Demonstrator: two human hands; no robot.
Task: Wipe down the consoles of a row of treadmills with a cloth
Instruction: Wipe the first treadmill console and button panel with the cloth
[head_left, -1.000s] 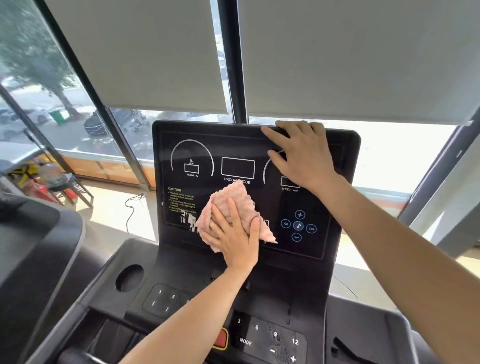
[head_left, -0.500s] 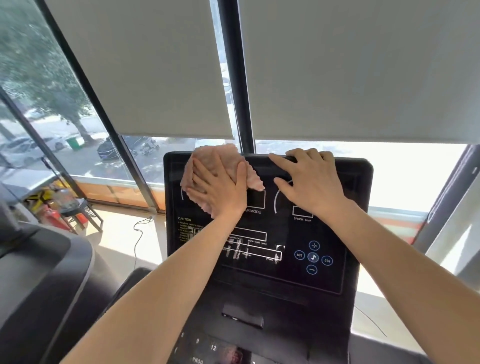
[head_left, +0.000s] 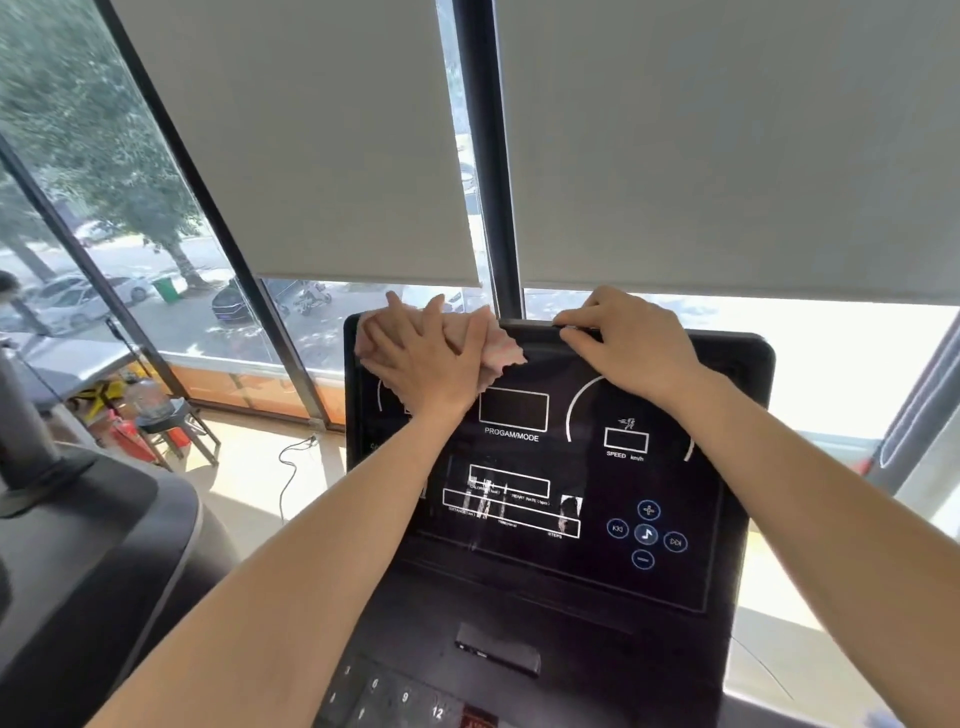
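A black treadmill console with white display outlines and blue round buttons fills the middle of the view. My left hand lies flat on a pink cloth, pressing it against the console's top left corner. The cloth sticks out to the right of my fingers and is mostly hidden under the hand. My right hand rests on the console's top edge to the right, fingers curled over the rim, holding nothing else.
Another dark treadmill body stands at the left. Behind the console are large windows with grey roller blinds and a black frame post. A stool and a loose cable are on the floor at the left.
My left hand has slid the cloth from the console's lower middle up to its top left corner. My right hand has stayed on the top edge.
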